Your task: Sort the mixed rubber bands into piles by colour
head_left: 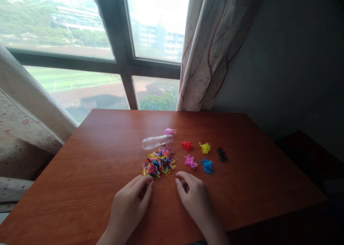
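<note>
A mixed heap of small coloured rubber bands [159, 162] lies on the table in the middle of the view. My left hand [133, 198] is at the heap's near left edge, thumb and forefinger closed in a pinch. Something dark shows by those fingertips, too small to make out. Just right of the heap, my right hand [194, 194] rests with curled fingers, thumb and forefinger slightly apart, nothing visible between them. Sorted piles lie beyond it: red bands [187, 145], yellow bands [205, 148], pink bands [190, 161], blue bands [207, 165] and black bands [221, 154].
Behind the heap, a clear plastic bottle [157, 142] lies on its side, with a pink looped cap [170, 131] by its mouth. The brown wooden table [88, 166] reaches back to a window [120, 64] with curtains [206, 47] on both sides.
</note>
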A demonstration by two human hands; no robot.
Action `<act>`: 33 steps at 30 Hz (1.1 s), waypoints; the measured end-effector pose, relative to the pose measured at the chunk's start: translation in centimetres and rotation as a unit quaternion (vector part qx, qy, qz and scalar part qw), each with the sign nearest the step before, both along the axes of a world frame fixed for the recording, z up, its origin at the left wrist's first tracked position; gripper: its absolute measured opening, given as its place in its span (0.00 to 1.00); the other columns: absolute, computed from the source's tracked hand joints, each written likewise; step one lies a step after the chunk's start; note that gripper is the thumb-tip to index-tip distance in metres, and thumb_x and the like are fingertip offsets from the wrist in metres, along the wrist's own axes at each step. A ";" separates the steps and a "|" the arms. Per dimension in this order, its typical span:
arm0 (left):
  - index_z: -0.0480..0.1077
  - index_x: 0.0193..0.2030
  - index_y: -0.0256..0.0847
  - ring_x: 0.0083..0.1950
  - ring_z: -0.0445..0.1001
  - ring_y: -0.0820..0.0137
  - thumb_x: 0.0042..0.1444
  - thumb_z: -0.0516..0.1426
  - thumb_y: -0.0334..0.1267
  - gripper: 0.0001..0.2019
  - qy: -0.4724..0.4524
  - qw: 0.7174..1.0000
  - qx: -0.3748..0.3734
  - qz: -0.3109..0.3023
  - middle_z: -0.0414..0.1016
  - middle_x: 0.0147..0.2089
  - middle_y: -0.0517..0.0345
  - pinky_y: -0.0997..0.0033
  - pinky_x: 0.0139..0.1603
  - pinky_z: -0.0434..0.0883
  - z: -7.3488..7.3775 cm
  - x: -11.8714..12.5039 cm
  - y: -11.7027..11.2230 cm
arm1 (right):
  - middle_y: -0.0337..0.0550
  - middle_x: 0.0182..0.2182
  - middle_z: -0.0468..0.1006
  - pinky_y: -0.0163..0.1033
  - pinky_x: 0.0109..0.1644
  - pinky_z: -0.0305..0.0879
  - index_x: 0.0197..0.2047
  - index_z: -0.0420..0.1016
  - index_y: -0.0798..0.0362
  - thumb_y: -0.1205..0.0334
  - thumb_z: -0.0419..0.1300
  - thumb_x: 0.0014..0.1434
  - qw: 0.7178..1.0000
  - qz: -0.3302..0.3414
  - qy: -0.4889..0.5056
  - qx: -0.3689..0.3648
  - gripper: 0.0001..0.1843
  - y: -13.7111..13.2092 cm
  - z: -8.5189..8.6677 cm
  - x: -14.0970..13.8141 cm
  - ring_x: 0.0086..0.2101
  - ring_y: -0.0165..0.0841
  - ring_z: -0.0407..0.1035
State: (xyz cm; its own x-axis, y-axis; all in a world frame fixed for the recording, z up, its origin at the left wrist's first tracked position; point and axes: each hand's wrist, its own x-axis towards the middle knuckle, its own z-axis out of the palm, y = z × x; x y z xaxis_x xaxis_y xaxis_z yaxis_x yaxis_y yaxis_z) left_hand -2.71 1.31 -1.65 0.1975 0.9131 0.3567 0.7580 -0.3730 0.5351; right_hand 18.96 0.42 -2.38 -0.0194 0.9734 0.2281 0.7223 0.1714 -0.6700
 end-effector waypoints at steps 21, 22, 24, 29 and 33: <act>0.70 0.50 0.45 0.44 0.78 0.67 0.63 0.53 0.39 0.11 0.006 1.000 -0.005 0.013 0.78 0.45 0.56 0.71 0.43 0.75 0.1 -0.1 0.5 | 0.45 0.41 0.82 0.34 0.43 0.68 0.56 0.74 0.51 0.71 0.52 0.61 0.997 0.025 -0.060 -0.041 0.22 1.6 1.3 -3.2 0.39 0.36 0.77; 0.70 0.51 0.45 0.44 0.78 0.67 0.63 0.53 0.38 0.11 -0.004 1.000 -0.005 0.005 0.78 0.46 0.56 0.71 0.43 0.75 0.1 -0.1 0.4 | 0.44 0.40 0.82 0.35 0.44 0.68 0.56 0.74 0.51 0.71 0.51 0.61 0.997 0.032 -0.049 -0.040 0.22 1.3 1.3 -3.1 0.39 0.36 0.77; 0.70 0.51 0.45 0.45 0.78 0.67 0.63 0.54 0.37 0.11 -0.022 1.000 -0.010 -0.015 0.77 0.47 0.56 0.71 0.45 0.75 0.1 0.0 0.3 | 0.43 0.39 0.82 0.35 0.46 0.68 0.54 0.75 0.50 0.71 0.51 0.61 0.998 0.049 -0.026 -0.034 0.21 0.8 1.3 -2.9 0.39 0.35 0.76; 0.73 0.50 0.44 0.44 0.79 0.69 0.63 0.54 0.37 0.11 -0.050 0.997 -0.016 -0.059 0.77 0.48 0.53 0.73 0.46 0.76 0.5 0.3 -0.1 | 0.42 0.36 0.81 0.34 0.46 0.69 0.43 0.78 0.50 0.70 0.51 0.61 0.999 0.037 0.015 -0.003 0.16 0.5 0.7 -1.7 0.37 0.34 0.76; 0.74 0.48 0.44 0.45 0.78 0.69 0.63 0.54 0.37 0.09 -0.049 0.997 0.001 -0.064 0.77 0.47 0.53 0.73 0.47 0.76 0.6 0.2 -0.3 | 0.43 0.39 0.82 0.34 0.44 0.69 0.45 0.77 0.52 0.69 0.51 0.61 0.999 -0.025 -0.019 0.008 0.15 0.7 0.1 -0.9 0.38 0.34 0.77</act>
